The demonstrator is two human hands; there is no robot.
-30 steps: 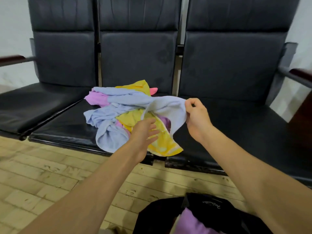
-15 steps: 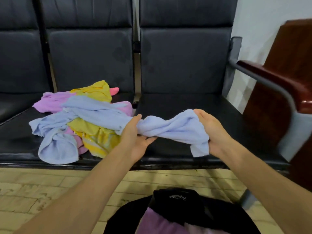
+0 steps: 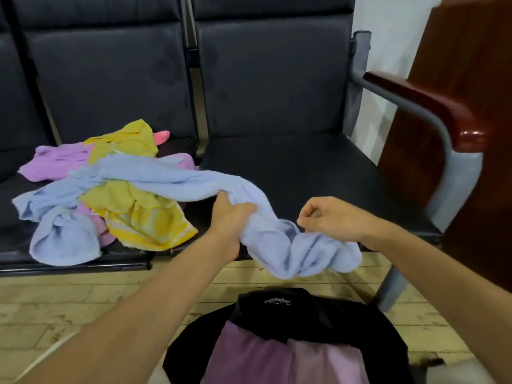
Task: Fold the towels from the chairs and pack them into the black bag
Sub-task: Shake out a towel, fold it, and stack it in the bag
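Your left hand [image 3: 232, 217] gripped the blue towel [image 3: 291, 245]; your right hand [image 3: 332, 220] was curled tight, seemingly pinching its edge.

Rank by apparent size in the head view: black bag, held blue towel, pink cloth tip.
1-2. black bag and blue towel: about equal; the bag is nearer and cropped, so unranked.
3. pink cloth tip: smallest.

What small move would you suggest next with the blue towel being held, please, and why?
Probably draw the blue towel rightward onto the bare seat: the left hand grips its bunched middle, its far end lies over the yellow towel, and the right hand is curled by the hanging end.
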